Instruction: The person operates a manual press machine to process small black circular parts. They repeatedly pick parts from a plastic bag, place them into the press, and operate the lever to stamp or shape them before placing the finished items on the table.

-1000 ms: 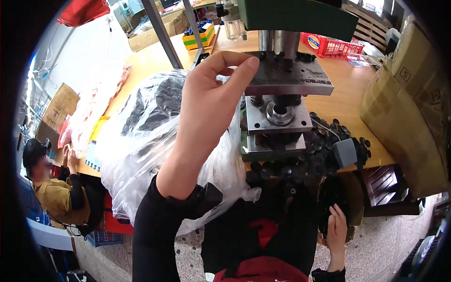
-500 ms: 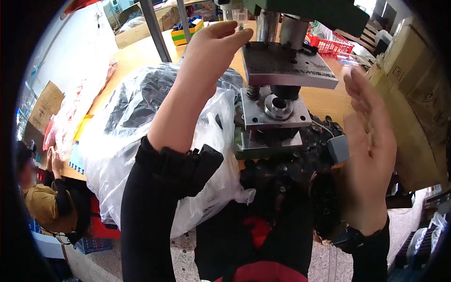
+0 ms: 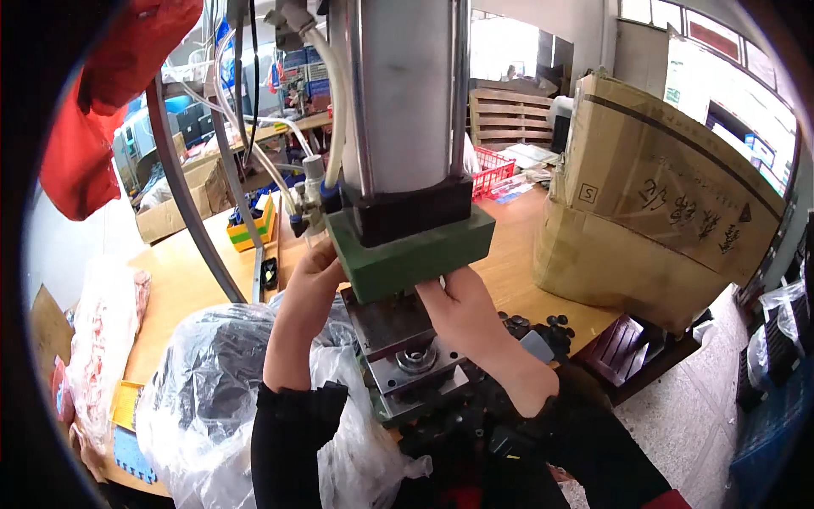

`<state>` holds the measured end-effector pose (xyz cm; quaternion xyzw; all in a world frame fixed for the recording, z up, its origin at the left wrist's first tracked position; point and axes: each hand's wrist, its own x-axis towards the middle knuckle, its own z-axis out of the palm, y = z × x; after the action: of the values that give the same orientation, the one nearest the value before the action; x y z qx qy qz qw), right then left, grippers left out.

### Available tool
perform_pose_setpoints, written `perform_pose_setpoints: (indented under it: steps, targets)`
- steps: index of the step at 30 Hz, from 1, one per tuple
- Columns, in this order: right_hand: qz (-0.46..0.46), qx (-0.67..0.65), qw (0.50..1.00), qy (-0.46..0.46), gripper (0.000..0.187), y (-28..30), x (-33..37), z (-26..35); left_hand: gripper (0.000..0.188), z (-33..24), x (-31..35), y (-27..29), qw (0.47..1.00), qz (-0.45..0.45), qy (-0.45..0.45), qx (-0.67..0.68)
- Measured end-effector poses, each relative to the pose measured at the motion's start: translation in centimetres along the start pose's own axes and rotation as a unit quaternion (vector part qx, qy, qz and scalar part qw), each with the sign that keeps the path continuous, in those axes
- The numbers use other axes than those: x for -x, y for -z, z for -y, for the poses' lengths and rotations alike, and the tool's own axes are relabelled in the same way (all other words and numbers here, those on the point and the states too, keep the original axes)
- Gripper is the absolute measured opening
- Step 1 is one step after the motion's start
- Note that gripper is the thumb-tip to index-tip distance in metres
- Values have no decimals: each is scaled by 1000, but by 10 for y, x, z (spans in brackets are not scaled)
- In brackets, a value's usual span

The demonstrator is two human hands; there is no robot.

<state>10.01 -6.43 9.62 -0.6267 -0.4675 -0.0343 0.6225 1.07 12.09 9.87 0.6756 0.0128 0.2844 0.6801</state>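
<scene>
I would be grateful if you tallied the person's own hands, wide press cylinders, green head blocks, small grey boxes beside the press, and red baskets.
Own hands, left hand and right hand: 2
Wide press cylinder: 1
Green head block: 1
Small grey box: 1
Red basket: 1
Total: 6

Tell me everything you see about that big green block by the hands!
The green block is chunky and boxy, with flat faces and straight edges, perhaps painted metal. It sits under a black block, with a tall, pale cylinder above that. Below it is a dark plate. The left hand is at its left side; the right hand reaches underneath. I can't tell whether they touch it.
</scene>
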Motion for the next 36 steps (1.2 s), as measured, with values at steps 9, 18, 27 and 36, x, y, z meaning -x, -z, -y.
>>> perform_pose_setpoints:
  steps: [9, 18, 27, 36]
  targets:
    - [46, -89, 993, -58, 30, -2, -14, 11, 20, -6, -9, 7, 998, 22, -7, 66]
    - [-20, -75, 997, -8, 26, -21, -14, 0, 20, 6, -14, 1, 997, -40, -32, 66]
    - [-120, 44, 990, 51, 25, -41, -15, -2, 21, 1, -8, -12, 992, -90, -13, 83]
    - [48, -166, 985, -28, 29, -13, -10, 2, 22, -3, -5, -3, 994, -64, -12, 87]
